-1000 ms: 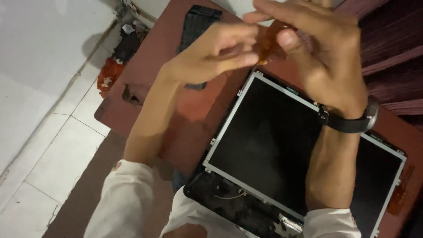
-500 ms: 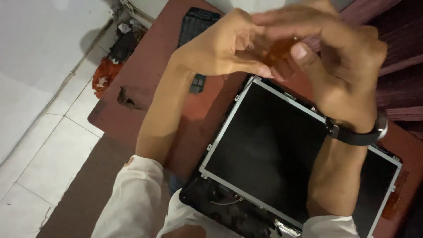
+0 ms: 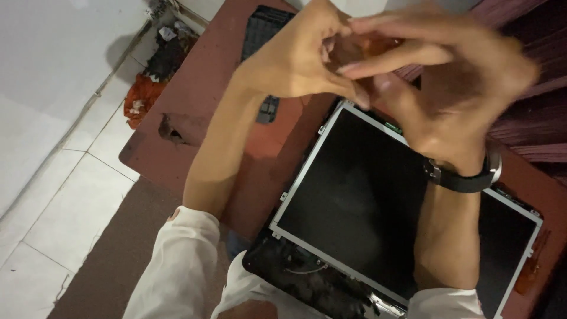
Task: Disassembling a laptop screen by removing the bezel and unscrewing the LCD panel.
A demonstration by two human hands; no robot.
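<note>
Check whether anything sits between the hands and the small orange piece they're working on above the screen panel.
Nothing visible does. The left hand and right hand both pinch the small orange piece directly, raised above the dark screen panel. Motion blur hides the exact grip.

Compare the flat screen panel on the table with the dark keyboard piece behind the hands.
The screen panel is large, glossy black with a silver metal frame; the keyboard piece is smaller, matte and ridged with keys. The panel lies near the person, mostly in view; the keyboard lies at the far edge, partly hidden by the left hand. Both rest flat on the reddish table.
</note>
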